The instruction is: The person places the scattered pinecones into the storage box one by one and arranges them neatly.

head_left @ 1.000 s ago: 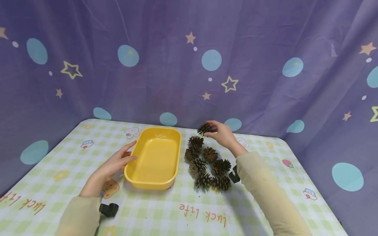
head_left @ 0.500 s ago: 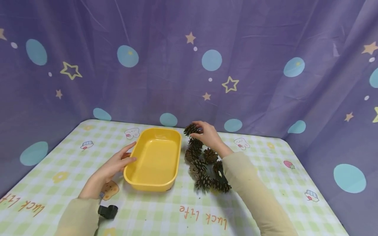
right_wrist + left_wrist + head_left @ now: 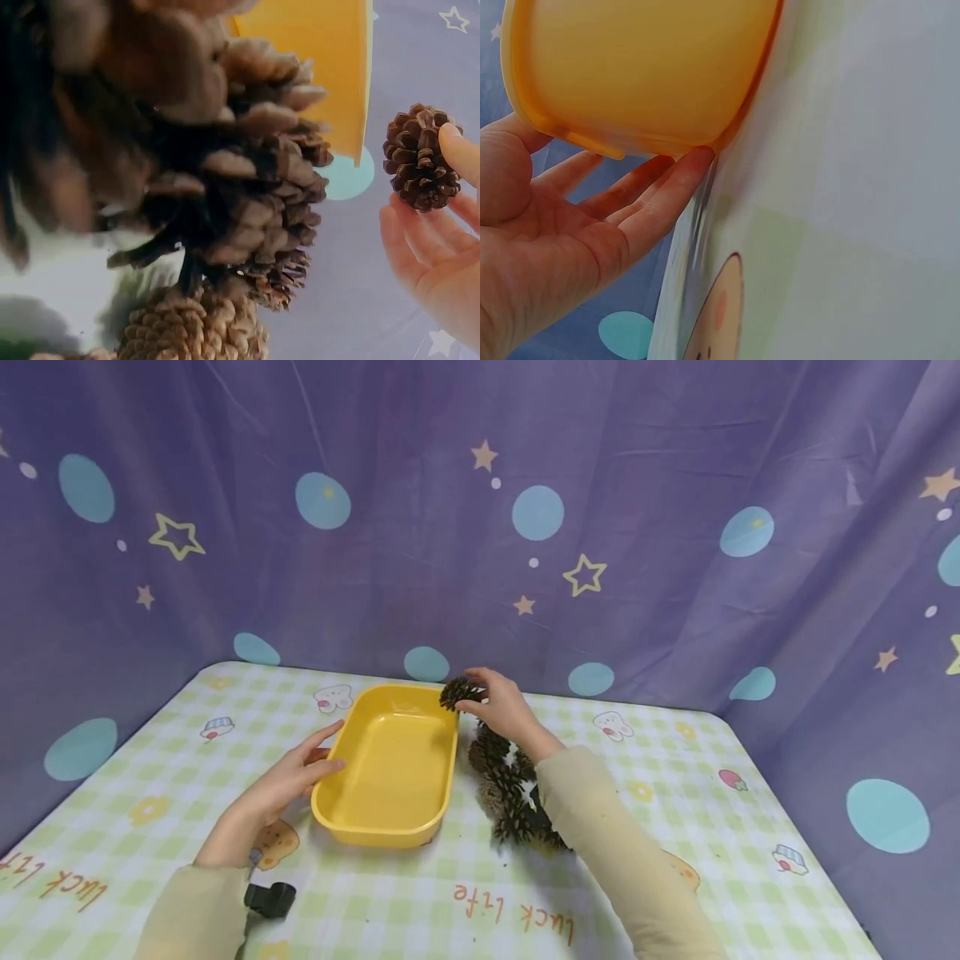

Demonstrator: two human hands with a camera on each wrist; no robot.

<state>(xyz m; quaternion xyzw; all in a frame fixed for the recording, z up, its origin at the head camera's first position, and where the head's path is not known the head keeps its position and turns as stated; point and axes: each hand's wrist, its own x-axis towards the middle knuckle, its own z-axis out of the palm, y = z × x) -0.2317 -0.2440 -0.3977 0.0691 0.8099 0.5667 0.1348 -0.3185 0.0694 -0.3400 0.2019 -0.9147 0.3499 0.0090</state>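
In the head view my right hand point(image 3: 504, 706) holds a brown pinecone point(image 3: 459, 692) between thumb and fingers, over the far right corner of a yellow plastic basin point(image 3: 386, 839). The right wrist view shows this pinecone point(image 3: 421, 157) gripped at its end, level with the basin's side. My left hand point(image 3: 288, 781) grips the basin's left side. Its thumb lies over the rim and its fingertips point(image 3: 697, 159) touch the outer wall from below. Nothing lies inside the basin. Several more pinecones point(image 3: 510, 785) are heaped right of it, partly hidden by my right arm.
A green checked tablecloth point(image 3: 375, 910) with printed pictures covers the table. Behind it hangs a purple curtain point(image 3: 420, 568) with stars and dots. Close to the right wrist camera, loose pinecones point(image 3: 255, 202) fill much of the view.
My right hand has carried the pinecone leftward, from behind the heap to the basin's far right corner. The left hand stays on the basin's side.
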